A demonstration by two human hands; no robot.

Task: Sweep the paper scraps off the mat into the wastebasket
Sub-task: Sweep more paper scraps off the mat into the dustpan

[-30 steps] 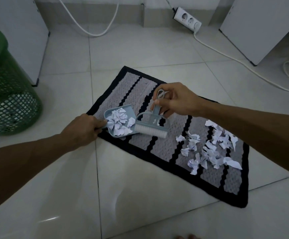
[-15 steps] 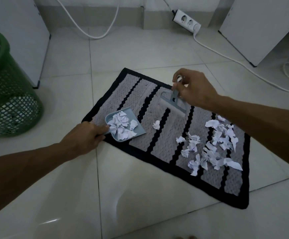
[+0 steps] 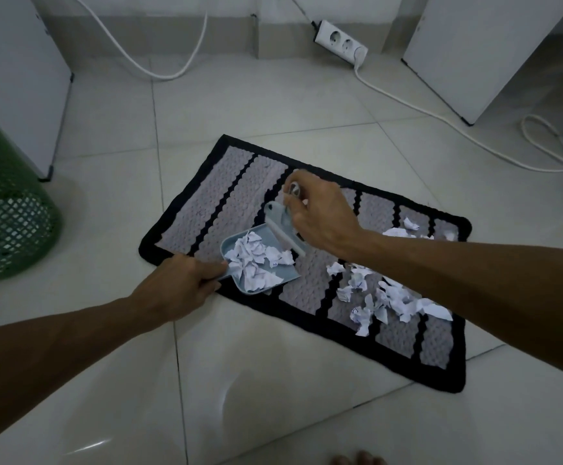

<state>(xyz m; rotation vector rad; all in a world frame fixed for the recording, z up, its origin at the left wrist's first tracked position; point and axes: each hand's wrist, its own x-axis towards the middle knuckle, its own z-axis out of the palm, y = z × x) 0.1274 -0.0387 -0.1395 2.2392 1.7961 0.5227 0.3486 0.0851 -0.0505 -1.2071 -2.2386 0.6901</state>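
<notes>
A grey mat with black stripes and border (image 3: 226,196) lies on the tiled floor. My left hand (image 3: 182,286) grips the handle of a small light-blue dustpan (image 3: 231,246) resting on the mat's near-left part; crumpled paper scraps (image 3: 256,263) fill it. My right hand (image 3: 320,213) holds a light-blue hand brush (image 3: 282,229), its head at the pan's open edge. Several more paper scraps (image 3: 384,297) lie heaped on the mat's right half, partly behind my right forearm. The green mesh wastebasket (image 3: 1,209) stands at the far left, off the mat.
White cabinets stand at the back left (image 3: 11,78) and back right (image 3: 495,52). A power strip (image 3: 340,43) lies by the wall, and white cables (image 3: 424,109) run across the floor behind and right of the mat. Toes (image 3: 357,459) show at the bottom edge.
The right hand lifted the brush away toward the mat's far side, then brought it back to the pan's mouth. The single loose scrap beside the pan is now inside the pan.
</notes>
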